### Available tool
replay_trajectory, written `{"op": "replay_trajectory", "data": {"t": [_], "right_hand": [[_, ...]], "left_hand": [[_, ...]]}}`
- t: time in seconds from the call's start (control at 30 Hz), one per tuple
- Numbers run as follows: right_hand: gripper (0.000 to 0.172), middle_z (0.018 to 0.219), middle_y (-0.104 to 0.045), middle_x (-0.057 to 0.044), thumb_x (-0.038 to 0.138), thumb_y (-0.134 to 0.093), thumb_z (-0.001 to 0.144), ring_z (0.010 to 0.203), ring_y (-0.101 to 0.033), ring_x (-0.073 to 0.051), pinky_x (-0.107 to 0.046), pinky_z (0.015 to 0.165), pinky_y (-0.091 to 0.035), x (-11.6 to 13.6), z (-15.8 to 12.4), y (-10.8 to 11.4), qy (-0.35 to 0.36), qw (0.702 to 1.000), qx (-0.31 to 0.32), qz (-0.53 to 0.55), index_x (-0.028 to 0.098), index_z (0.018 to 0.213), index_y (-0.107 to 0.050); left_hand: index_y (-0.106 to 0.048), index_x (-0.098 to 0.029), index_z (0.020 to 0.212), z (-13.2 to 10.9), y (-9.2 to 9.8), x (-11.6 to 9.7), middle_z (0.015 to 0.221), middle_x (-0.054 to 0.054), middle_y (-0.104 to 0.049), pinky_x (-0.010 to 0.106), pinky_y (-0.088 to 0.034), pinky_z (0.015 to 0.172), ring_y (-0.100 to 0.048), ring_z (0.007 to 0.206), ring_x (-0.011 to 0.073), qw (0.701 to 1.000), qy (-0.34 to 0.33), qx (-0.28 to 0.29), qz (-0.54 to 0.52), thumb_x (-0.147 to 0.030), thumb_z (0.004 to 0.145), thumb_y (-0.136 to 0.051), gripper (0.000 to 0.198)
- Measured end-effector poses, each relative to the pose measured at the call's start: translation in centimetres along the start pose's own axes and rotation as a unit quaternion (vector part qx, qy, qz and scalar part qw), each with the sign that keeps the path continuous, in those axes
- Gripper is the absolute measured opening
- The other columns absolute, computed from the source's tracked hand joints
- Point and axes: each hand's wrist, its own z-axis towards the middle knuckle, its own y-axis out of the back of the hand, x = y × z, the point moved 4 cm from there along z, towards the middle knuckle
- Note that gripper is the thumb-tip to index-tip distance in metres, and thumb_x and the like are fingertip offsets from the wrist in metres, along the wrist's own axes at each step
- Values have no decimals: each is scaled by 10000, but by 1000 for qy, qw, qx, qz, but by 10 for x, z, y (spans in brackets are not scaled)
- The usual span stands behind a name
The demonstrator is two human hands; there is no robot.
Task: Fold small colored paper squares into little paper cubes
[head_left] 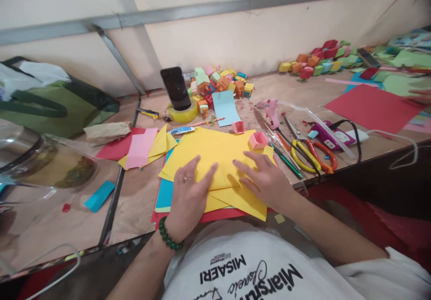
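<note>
Both of my hands rest over a piece of yellow paper [218, 174] on a stack of coloured sheets. My left hand [190, 194], with a green bead bracelet at the wrist, lies on its left side with the fingers apart. On the right side my right hand [264, 178] touches the paper with spread fingers. More yellow sheets [215, 140] lie beneath, over blue paper [164, 194] and red paper [218, 216]. Two small pink paper boxes [258, 140] sit at the far edge of the stack, just beyond my right hand.
Scissors [299, 134], pliers [305, 156], a pink glue gun [272, 112] and a purple power strip [332, 136] lie right. A phone [176, 89] leans on a tape roll [183, 112] before folded paper pieces [222, 83]. A glass jug [57, 165] stands left. Another person's hand [420, 95] shows far right.
</note>
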Motion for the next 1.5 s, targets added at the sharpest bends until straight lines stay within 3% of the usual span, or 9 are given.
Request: {"op": "replay_trajectory", "data": {"t": [0.13,0.4,0.63,0.8,0.93,1.03,1.17,1.33,1.5], "right_hand": [[195,1095,-659,-121,128,-471,931,1025,-575,-211,-365,841,-548,5,-9,-7,150,986,64,44,147,993,-655],[301,942,-696,-97,61,-380,931,773,-561,-175,-315,642,-511,-20,-31,10,86,991,99,32,148,891,-665],[329,904,-706,-87,39,-368,903,730,-586,-155,-271,595,-504,-14,-28,11,77,992,95,14,166,841,-665],[251,1039,-680,-139,101,-431,899,910,-630,-218,-355,731,-556,-9,-20,20,27,999,27,5,166,1039,-628],[362,1246,-612,-118,184,-550,886,1185,-548,-256,-454,983,-473,10,-4,36,36,995,-92,-11,238,1243,-534],[232,1179,-664,-74,149,-518,902,1144,-577,-208,-409,992,-466,25,6,28,97,994,-59,3,245,1082,-628],[186,965,-724,-63,107,-491,906,968,-635,-201,-366,838,-538,27,2,1,141,988,4,63,175,867,-659],[204,962,-710,-94,35,-514,810,898,-627,-199,-356,778,-560,13,-5,-12,85,980,77,163,143,913,-653],[70,993,-707,-68,164,-609,841,937,-630,-176,-328,794,-550,-2,6,-7,-11,939,188,289,191,878,-662]], "left_hand": [[-662,-313,1161,-7,5,-19,1402,120,-504,597,-369,1015,-434,1298,321,994,-98,38,15,-123,855,-503,394],[-724,-254,972,-29,25,20,1305,114,-577,497,-473,943,-537,1180,289,999,6,41,-32,-249,886,-504,236],[-348,-145,1434,-2,3,36,863,22,-646,308,-521,691,-617,730,160,978,150,-2,-142,-317,818,-611,692],[-399,-203,1403,1,34,9,747,-28,-580,259,-459,655,-567,665,121,981,73,-134,-115,-202,884,-527,535],[-552,-180,1247,-10,38,-23,790,30,-656,319,-406,696,-560,710,161,986,-103,-134,1,-74,864,-521,399],[-625,-145,1086,-13,28,-37,779,48,-669,327,-373,659,-550,682,167,978,-166,-109,66,-53,869,-501,267],[-654,-146,1008,-14,21,-34,861,82,-689,353,-428,726,-591,774,197,983,-151,-73,72,-177,912,-495,188],[-643,-134,1095,-27,12,-14,1072,139,-678,403,-522,826,-616,953,251,993,-112,-28,11,-381,903,-543,329],[-636,-154,1103,-40,8,-8,1074,132,-690,398,-575,853,-642,1041,260,990,-113,-66,-46,-313,900,-555,270]]}}
